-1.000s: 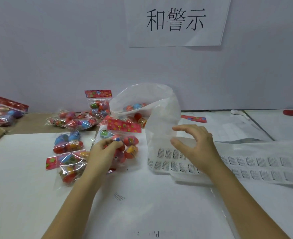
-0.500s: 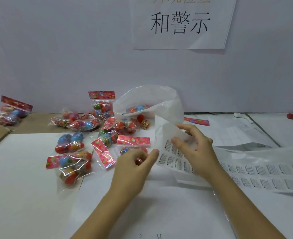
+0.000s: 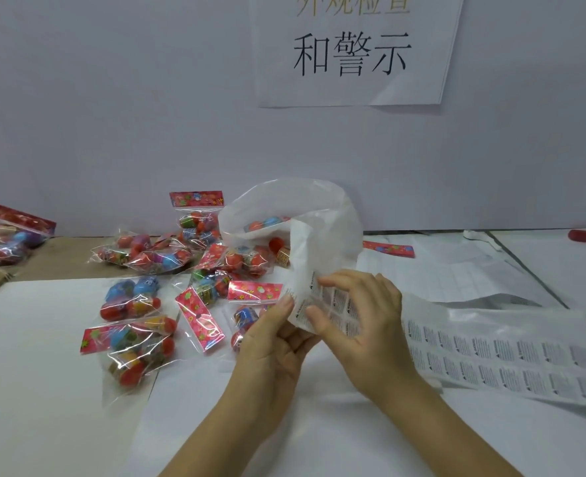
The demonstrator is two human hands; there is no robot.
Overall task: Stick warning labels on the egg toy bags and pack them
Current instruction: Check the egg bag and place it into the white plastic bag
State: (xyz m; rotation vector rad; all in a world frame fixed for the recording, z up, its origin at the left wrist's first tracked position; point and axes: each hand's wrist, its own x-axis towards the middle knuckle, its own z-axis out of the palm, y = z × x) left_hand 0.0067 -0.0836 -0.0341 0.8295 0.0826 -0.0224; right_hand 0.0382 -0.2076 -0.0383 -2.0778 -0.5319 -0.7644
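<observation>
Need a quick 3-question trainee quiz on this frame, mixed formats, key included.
1. True or false: the right hand pinches the lifted end of the label sheet.
2. What does the left hand touch? A) an egg toy bag B) the same lifted end of the sheet C) nothing
3. Short answer: what shows inside the open white plastic bag behind the hands?

Key: 1 true. 2 B. 3 egg toy bags.
</observation>
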